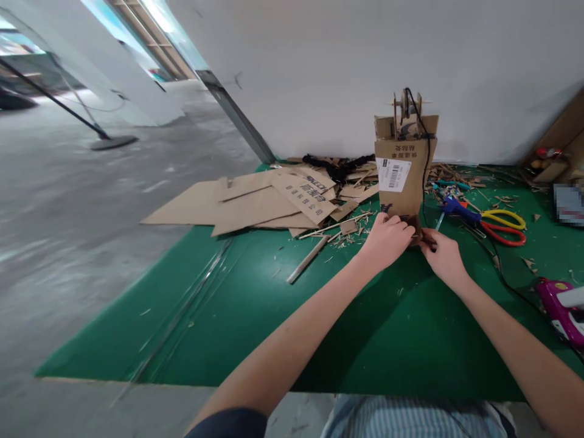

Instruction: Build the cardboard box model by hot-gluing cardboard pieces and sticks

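Observation:
A tall cardboard box model (401,170) with a white printed label stands upright on the green table. Wooden sticks, small cardboard parts and a black cord rise from its open top. My left hand (391,240) is closed, its fingers curled over the lower front of the model. On the lower right, my right hand (442,258) pinches a dark brown cardboard edge between thumb and fingers. The fingers partly hide the model's base.
Flat cardboard pieces (260,198) and scraps lie left of the model. A pale stick (308,260) rests nearer. Right are yellow-and-red-handled scissors (504,228), a blue-handled tool (462,211), a magenta glue gun (554,304) and a black cable. Behind stands a white wall (319,73).

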A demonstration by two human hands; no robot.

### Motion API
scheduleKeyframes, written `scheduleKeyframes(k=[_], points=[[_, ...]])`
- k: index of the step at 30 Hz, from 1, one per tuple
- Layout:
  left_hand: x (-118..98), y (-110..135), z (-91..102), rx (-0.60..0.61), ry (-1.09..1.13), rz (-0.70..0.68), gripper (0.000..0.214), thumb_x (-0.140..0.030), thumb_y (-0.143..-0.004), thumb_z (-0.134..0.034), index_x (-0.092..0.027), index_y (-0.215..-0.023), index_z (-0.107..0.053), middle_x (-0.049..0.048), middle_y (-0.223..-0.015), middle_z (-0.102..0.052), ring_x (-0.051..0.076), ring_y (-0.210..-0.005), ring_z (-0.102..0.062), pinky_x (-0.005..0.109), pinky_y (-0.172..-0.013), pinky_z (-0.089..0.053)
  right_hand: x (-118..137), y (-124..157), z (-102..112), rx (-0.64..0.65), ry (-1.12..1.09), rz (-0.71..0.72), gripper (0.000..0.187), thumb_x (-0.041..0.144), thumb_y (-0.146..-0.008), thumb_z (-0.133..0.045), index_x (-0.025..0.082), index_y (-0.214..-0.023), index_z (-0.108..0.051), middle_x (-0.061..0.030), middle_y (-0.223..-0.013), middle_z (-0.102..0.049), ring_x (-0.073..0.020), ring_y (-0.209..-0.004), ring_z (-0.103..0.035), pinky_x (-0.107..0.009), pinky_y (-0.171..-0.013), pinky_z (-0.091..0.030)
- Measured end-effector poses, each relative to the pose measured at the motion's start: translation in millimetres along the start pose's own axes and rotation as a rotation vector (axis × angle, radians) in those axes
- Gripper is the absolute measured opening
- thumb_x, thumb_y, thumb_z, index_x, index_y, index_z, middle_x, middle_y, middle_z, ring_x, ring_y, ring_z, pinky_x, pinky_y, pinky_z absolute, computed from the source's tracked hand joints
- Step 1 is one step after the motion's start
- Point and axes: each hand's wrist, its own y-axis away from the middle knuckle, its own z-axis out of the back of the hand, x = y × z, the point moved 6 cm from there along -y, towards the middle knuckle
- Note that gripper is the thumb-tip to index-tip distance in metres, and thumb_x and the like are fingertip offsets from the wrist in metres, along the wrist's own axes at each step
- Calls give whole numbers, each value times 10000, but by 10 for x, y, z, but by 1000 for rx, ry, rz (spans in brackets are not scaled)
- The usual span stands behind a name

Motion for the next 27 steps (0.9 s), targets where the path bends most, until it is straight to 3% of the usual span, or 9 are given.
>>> scheduleKeyframes(k=[5,11,16,21,27], points=[[24,-8,-154,-51,46,-35,212,-180,-997,-458,-166,-883,-637,44,-855,-698,206,-884,-629,407,-951,-333,16,-8,21,-2,-4,-6,320,197,-828,-552,193,-1107,-707,-76,-1018,-769,-226,-899,-746,-379,-846,-614],[23,30,-324,-76,99,-50,271,-205,-1032,-393,-154,-899,-624,43,-878,-678,185,-844,-632,346,-859,-387,31,-11,42,-2,-3,-26,338,216,-830,-555,183,-1118,-727,-75,-1052,-777,-222,-908,-749,-367,-836,-611],[11,29,-354,-98,84,-39,304,-205,-1037,-361,-149,-906,-629,57,-868,-669,188,-778,-618,350,-757,-392,40,-21,56,-1,13,-37,353,232,-827,-563,154,-1121,-743,-93,-1084,-775,-235,-919,-749,-378,-851,-605],[8,16,-359,-107,86,9,358,-235,-1052,-317,-145,-913,-634,70,-859,-662,190,-730,-601,358,-711,-376,61,-29,62,7,39,-36,342,227,-830,-562,194,-1112,-752,-67,-1072,-781,-237,-915,-748,-382,-838,-601],[7,-23,-346,-18,108,92,315,-255,-1044,-356,-137,-926,-622,82,-911,-670,205,-773,-618,369,-736,-382,70,-33,57,9,71,-37,351,214,-825,-547,197,-1106,-756,-64,-1060,-783,-234,-883,-747,-370,-812,-598]])
